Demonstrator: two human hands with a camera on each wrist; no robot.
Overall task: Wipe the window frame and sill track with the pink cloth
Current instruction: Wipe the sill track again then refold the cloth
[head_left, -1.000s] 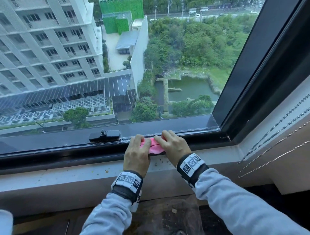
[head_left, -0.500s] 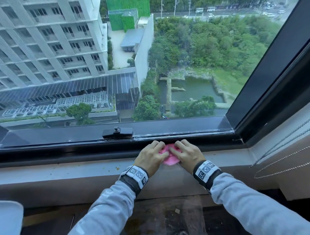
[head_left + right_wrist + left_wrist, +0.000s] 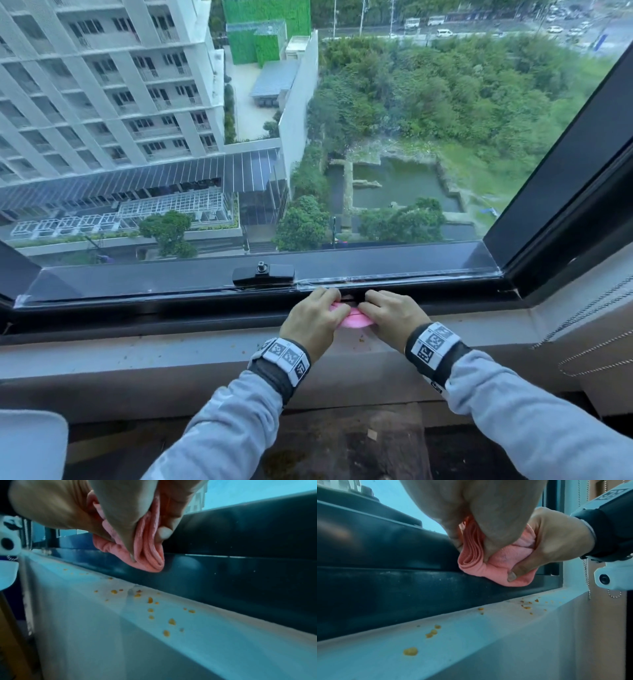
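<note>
Both hands pinch the pink cloth (image 3: 352, 320) between them: my left hand (image 3: 310, 320) and right hand (image 3: 394, 317) sit side by side on the dark window frame (image 3: 171, 313), fingers curled over its upper edge into the sill track (image 3: 428, 286), thumbs clamping the folded wad from below. In the wrist views the cloth is bunched in several layers and hangs against the frame's inner face, just right of the latch (image 3: 263, 274).

A second ago my hands lay flatter, with more pink showing between them; now they have drawn together and tightened, and the cloth is gathered into a narrow pad. I read that as refolding for a fresh edge that can be pushed into the groove, rather than a stroke along it.

Yellow crumbs (image 3: 169, 621) are scattered on the pale ledge (image 3: 137, 356) below, and dust specks show on the frame, so I judge most of the wiping is left to do.
</note>
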